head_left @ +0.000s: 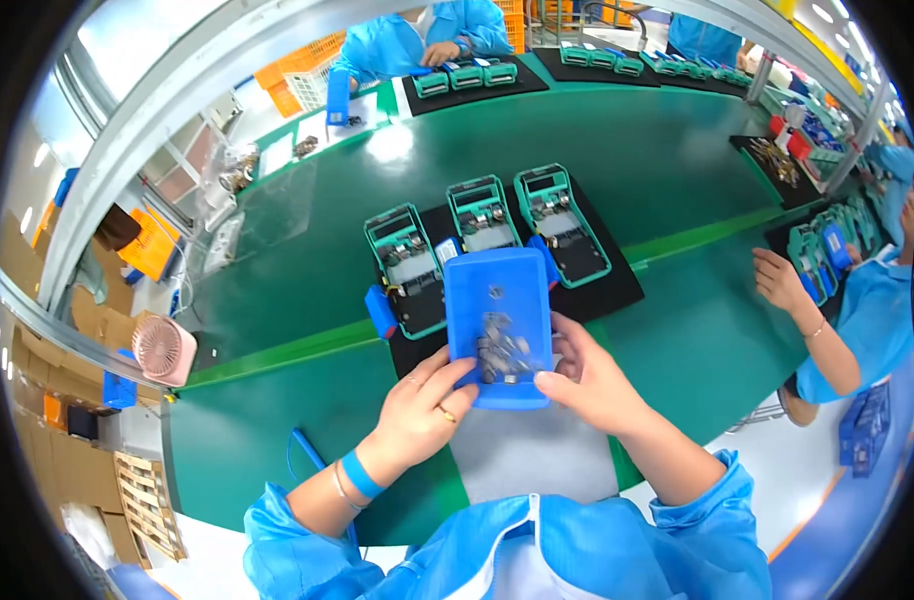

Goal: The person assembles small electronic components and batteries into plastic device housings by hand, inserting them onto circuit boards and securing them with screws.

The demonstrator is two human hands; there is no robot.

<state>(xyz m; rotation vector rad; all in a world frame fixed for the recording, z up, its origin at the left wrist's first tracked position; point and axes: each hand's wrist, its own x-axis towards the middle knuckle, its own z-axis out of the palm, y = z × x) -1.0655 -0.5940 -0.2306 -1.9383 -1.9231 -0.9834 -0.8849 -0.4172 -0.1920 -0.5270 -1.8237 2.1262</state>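
A blue plastic bin point(498, 280) is held between my two hands over the near part of the table. Small metal parts point(504, 352) lie in its lower half. My left hand point(424, 410) grips the bin's lower left side, its fingers curled at the rim. On the lower right side my right hand point(592, 382) holds it, thumb over the rim. Just beyond stand three teal-edged device housings with open insides: a left one point(413, 268), a middle one point(485, 218), partly hidden by the bin, and a right one point(567, 228). They rest on a black mat point(617, 282).
The green table point(317, 275) spreads around me. A pink fan point(165, 350) stands at its left edge. Across it, a person point(422, 45) works beside more housings point(465, 76). Another person's hand point(780, 280) is at the right, near a row of housings point(815, 262).
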